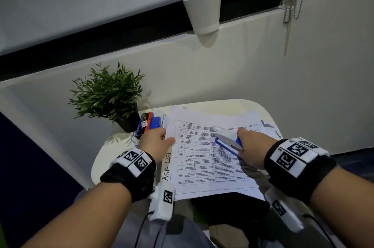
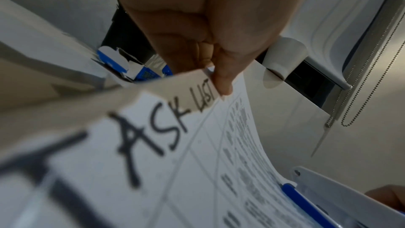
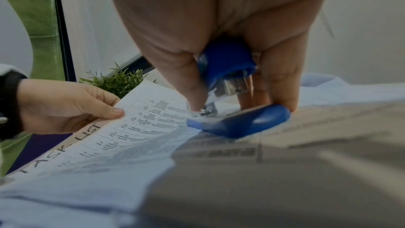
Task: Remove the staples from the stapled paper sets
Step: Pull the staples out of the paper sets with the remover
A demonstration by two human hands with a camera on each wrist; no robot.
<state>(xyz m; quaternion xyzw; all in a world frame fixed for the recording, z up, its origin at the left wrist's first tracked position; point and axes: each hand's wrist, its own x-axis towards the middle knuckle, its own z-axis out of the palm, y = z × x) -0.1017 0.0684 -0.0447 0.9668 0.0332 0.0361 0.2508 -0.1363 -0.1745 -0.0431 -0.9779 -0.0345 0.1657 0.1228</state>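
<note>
Right now the right hand (image 1: 252,147) is closing its grip around a blue-and-white stapler (image 1: 228,141), pressing it onto the printed paper set (image 1: 204,158) lying on the counter (image 1: 99,158). Meanwhile the left hand (image 1: 154,142) is pinching the sheet's left edge. Behind it, a staple box (image 1: 144,125) is crowding the potted plant (image 1: 108,93).

Dim, cool indoor light. Potted plant (image 1: 109,93) throws soft shadow on the wall; white cup (image 1: 204,12) does too. Head view bows at edges (wide-angle). Wrist views: near paper (image 3: 263,179) blurred and shadowed, handwritten lettering (image 2: 131,145) soft up close.
</note>
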